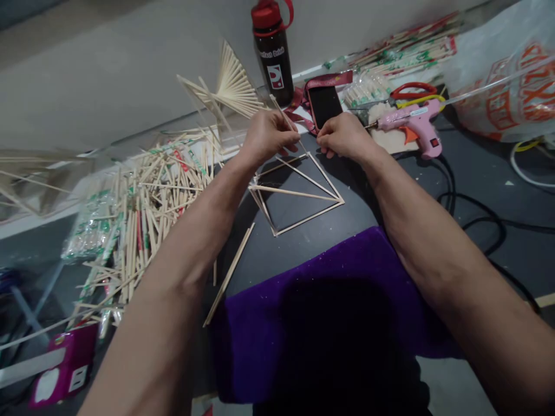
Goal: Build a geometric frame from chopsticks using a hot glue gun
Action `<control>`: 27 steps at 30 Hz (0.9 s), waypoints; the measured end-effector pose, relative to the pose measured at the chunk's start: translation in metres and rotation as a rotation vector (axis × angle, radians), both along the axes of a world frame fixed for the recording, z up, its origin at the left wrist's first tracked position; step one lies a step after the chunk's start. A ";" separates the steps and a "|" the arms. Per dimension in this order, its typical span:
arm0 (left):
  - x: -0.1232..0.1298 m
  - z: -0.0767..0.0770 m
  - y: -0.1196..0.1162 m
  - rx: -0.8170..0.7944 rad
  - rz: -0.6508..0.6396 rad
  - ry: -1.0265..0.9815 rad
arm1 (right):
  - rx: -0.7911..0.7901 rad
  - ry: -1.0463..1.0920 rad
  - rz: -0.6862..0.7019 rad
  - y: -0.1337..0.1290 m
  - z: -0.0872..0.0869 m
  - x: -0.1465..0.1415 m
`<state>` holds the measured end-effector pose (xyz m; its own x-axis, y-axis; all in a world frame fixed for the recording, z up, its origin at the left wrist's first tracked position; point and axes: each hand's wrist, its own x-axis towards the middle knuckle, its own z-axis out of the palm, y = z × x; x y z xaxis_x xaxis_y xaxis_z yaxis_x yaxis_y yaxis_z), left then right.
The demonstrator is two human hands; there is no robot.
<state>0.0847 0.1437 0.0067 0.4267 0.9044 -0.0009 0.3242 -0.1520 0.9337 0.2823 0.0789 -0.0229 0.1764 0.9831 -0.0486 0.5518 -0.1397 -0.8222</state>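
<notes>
My left hand [271,134] pinches a thin wooden chopstick [284,115], which slants down to a corner of a frame of joined chopsticks [309,218]. That frame rests on the dark table, with sticks along its base and others crossing above it. To the right of that corner is my right hand [342,134], its thumb and fingertips pressed together. Whatever lies between those fingertips, if anything, is too small to make out. Two loose chopsticks [229,274] lie side by side to the left of the frame.
A heap of chopsticks [147,208] spreads at left, below a fan-shaped stick structure [234,81]. Behind my hands are a dark bottle [274,63] and a phone [325,107]. At right lie a pink glue gun [416,122], its black cord [485,211] and a plastic bag [507,75]. Purple cloth [260,318] covers the near edge.
</notes>
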 end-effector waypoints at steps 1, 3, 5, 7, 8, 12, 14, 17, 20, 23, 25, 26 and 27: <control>0.001 -0.001 0.001 -0.001 -0.004 -0.008 | -0.007 0.011 -0.012 0.000 -0.002 -0.001; 0.003 -0.003 0.003 0.028 -0.020 -0.006 | -0.011 0.013 -0.025 -0.001 -0.006 -0.003; 0.004 -0.004 0.005 0.092 -0.048 0.038 | -0.006 -0.022 -0.024 -0.003 -0.008 -0.005; 0.004 -0.004 0.004 0.153 -0.075 0.107 | 0.018 -0.084 -0.004 -0.004 -0.008 -0.007; 0.004 -0.004 0.004 0.173 -0.084 0.140 | 0.031 -0.120 0.009 -0.005 -0.008 -0.009; 0.002 -0.002 -0.002 0.205 -0.084 0.193 | 0.057 -0.233 0.043 -0.005 -0.008 -0.011; 0.002 -0.002 -0.004 0.212 -0.078 0.191 | 0.064 -0.248 0.055 -0.004 -0.010 -0.011; 0.003 -0.002 -0.006 0.222 -0.078 0.192 | 0.072 -0.254 0.067 -0.001 -0.013 -0.010; 0.004 -0.001 -0.005 0.231 -0.079 0.210 | 0.066 -0.259 0.070 0.001 -0.016 -0.010; 0.005 0.000 -0.004 0.239 -0.089 0.245 | 0.067 -0.260 0.075 0.001 -0.018 -0.009; 0.005 0.001 -0.003 0.252 -0.102 0.257 | 0.073 -0.268 0.087 0.002 -0.018 -0.008; 0.004 0.001 -0.002 0.261 -0.109 0.261 | 0.071 -0.279 0.096 0.002 -0.019 -0.008; 0.004 0.001 -0.001 0.271 -0.115 0.265 | 0.066 -0.293 0.106 0.002 -0.019 -0.007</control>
<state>0.0890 0.1424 0.0075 0.5423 0.8333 0.1072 0.5152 -0.4306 0.7411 0.2752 0.0805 -0.0415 0.0701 0.9961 0.0537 0.7750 -0.0205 -0.6316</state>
